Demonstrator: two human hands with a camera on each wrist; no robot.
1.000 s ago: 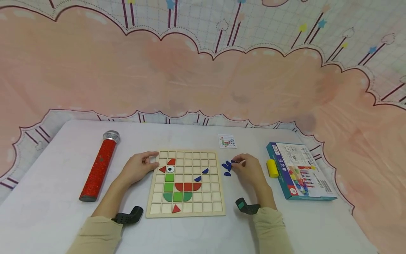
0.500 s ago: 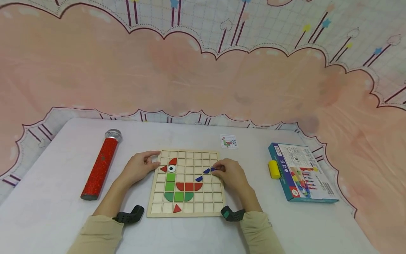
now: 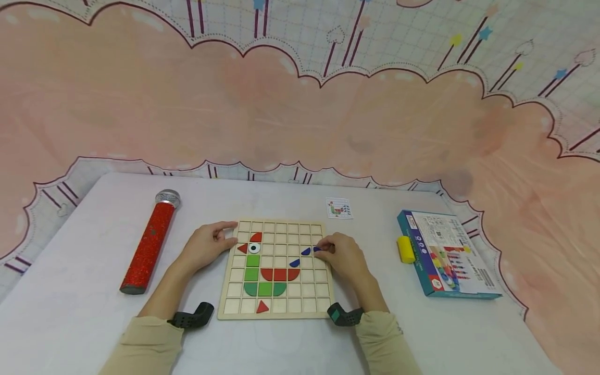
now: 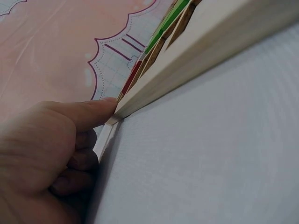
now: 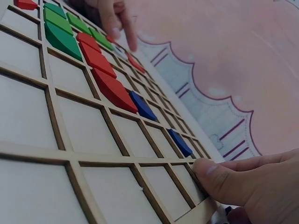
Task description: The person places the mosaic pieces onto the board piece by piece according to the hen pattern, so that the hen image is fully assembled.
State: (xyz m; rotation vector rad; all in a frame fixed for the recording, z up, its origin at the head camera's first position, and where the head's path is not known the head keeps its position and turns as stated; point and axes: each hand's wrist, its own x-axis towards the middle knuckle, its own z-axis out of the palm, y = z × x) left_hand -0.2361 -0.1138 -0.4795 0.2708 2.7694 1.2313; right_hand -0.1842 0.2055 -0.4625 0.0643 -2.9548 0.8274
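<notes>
In the head view, a wooden grid board (image 3: 276,312) holds red, green and blue flat pieces and a round eye piece (image 3: 254,248). My right hand (image 3: 344,255) pinches a blue half-round piece (image 3: 316,249) over the board's right columns; in the right wrist view the thumb hides it. Two other blue half-rounds lie on the board, one (image 3: 305,251) just left of my fingertips, the other (image 3: 295,263) lower. With thumb and index finger fairly straight, my left hand (image 3: 203,247) touches the board's left edge near the far corner; its other fingers are curled.
A picture card (image 3: 339,208) lies beyond the board. Standing to the left is a red glittery microphone (image 3: 150,245). On the right, a yellow cylinder (image 3: 405,249) sits against a teal-edged box (image 3: 452,255). Small dark pieces (image 5: 228,210) show under the right hand in its wrist view.
My right hand has moved left from the pile of blue pieces beside the board to its right columns, carrying one piece. In the last half second it has barely moved. The left hand stays put.
</notes>
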